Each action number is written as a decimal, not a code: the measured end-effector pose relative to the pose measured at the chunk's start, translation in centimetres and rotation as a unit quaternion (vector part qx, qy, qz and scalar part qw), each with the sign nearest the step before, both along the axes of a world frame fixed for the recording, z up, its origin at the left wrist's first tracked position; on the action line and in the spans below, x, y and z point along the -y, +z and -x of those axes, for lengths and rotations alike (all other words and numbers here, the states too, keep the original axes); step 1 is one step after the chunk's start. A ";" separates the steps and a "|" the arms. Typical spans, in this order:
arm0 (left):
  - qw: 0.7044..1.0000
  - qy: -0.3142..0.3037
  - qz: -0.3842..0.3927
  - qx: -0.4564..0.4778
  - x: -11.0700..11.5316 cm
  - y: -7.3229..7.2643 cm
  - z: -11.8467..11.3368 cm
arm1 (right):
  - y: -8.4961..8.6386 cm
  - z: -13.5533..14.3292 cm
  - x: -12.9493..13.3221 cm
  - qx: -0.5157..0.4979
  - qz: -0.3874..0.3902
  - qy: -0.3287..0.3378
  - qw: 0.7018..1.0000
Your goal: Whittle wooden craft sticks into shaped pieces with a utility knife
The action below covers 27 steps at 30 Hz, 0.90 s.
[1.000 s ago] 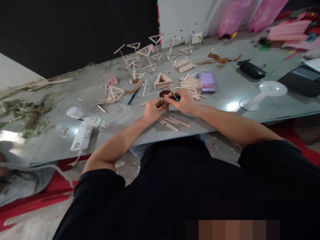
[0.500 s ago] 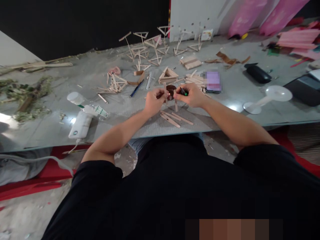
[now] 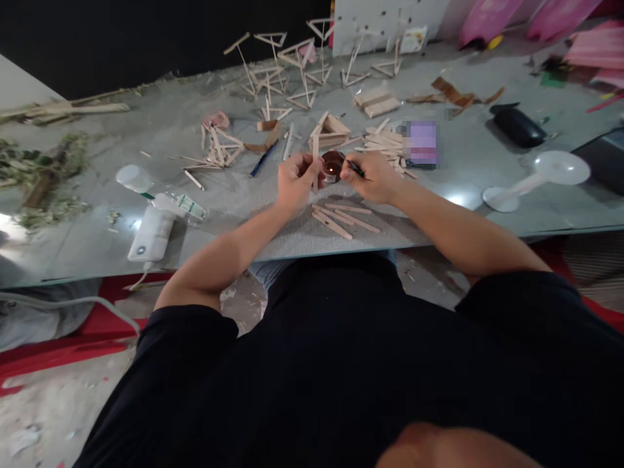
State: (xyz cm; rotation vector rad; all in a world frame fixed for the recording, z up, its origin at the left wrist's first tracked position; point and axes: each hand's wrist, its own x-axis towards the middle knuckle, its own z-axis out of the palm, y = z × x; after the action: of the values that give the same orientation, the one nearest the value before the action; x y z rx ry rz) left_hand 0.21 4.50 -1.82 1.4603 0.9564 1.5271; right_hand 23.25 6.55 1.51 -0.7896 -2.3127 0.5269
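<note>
My left hand is closed, pinching a wooden craft stick that stands upright between thumb and fingers. Close by on the right, my right hand is closed around a slim black tool, whose kind I cannot make out. Between the hands sits a round brown candle holder with a small flame in it. On the table just below lie several loose craft sticks. Behind the candle is a triangular stack of sticks.
Stick frames stand along the back. A blue pen lies left, with a white power bank nearer the edge. To the right are a stick pile, a purple box, a black case and a white lamp.
A craft stick that was in my right hand's fingers is out of them, and another stick lies among the loose ones. My left hand still holds its stick. The view has shifted slightly.
</note>
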 end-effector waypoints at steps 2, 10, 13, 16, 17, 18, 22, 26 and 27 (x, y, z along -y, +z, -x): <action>1.000 -0.007 -0.005 0.009 0.8 0.5 -0.4 | -0.3 0.4 0.4 -0.028 -0.003 -0.001 1.000; 0.998 -0.050 0.013 0.020 2.3 1.3 -1.0 | -1.2 0.8 0.4 -0.063 0.061 0.040 0.995; 0.998 -0.050 0.023 0.021 2.4 1.4 -1.0 | -1.5 0.6 0.1 -0.062 0.054 0.032 0.996; 0.998 -0.045 0.036 -0.002 2.7 1.5 -0.9 | -1.6 0.4 0.5 -0.067 0.050 0.016 0.996; 0.998 -0.042 0.038 -0.013 2.8 1.5 -0.9 | -1.6 0.3 0.8 -0.068 0.050 0.013 0.996; 0.998 -0.039 0.038 -0.020 2.9 1.5 -0.9 | -1.5 0.3 1.0 -0.067 0.052 0.011 0.996; 0.999 -0.031 0.028 -0.026 2.8 1.3 -0.9 | -1.2 0.1 1.9 -0.038 0.060 0.000 0.997; 0.998 -0.046 0.010 -0.031 2.8 1.2 -0.9 | -0.8 0.1 2.3 -0.034 0.062 0.005 0.997; 0.998 -0.046 0.010 -0.030 3.0 1.3 -0.9 | -0.7 0.1 2.4 -0.038 0.066 0.007 0.997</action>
State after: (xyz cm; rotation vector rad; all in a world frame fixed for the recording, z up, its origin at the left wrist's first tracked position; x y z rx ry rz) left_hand 1.11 1.54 -0.53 1.5237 0.9236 1.4101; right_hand 23.17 4.16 0.84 -0.8007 -2.2336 0.7094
